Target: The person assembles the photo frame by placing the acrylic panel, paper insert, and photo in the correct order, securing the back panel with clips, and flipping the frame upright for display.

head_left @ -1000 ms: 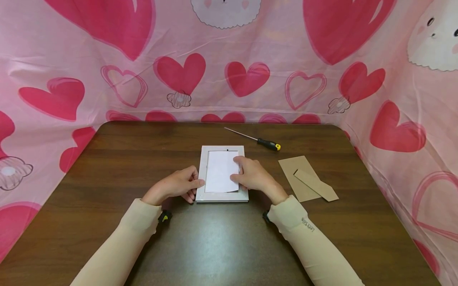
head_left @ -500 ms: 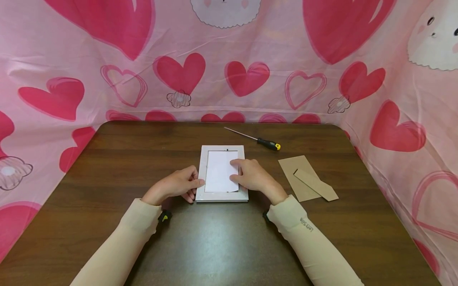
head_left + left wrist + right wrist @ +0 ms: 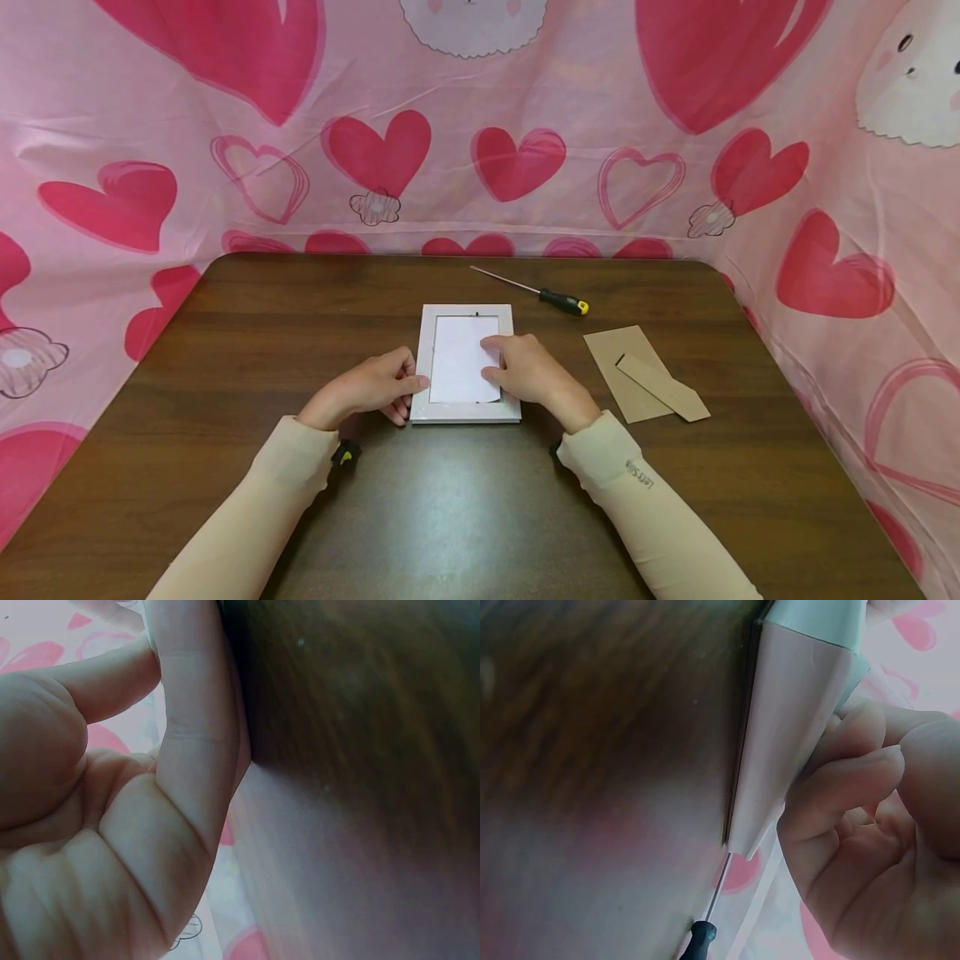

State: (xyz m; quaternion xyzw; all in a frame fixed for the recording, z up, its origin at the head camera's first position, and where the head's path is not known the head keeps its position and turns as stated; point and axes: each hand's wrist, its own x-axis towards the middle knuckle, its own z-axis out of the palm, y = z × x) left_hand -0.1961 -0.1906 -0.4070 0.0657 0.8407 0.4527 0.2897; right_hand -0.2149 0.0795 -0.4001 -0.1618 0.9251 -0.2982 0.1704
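In the head view, a white picture frame [image 3: 467, 412] lies on the table with a white sheet of paper [image 3: 457, 358] inside its opening. My left hand [image 3: 375, 385] holds the frame's left edge, the thumb on top of the rim and the other fingers alongside. In the left wrist view those fingers [image 3: 195, 742] run along the edge. My right hand [image 3: 528, 367] touches the sheet with thumb and index finger, set apart, near its right side. The remaining fingers [image 3: 832, 787] are bent beside the frame's side wall [image 3: 780, 735] in the right wrist view.
A screwdriver [image 3: 562, 302] with a black and yellow handle lies behind the frame. To the right, a brown backing board [image 3: 622, 367] has a stand leg [image 3: 663, 388] lying across it. The dark wooden table [image 3: 225, 333] backs onto a pink heart-patterned cloth [image 3: 450, 83].
My right index finger has shifted slightly left and toward me over the sheet. The sheet's lower right corner looks a little flatter. My left hand and the frame stay in place.
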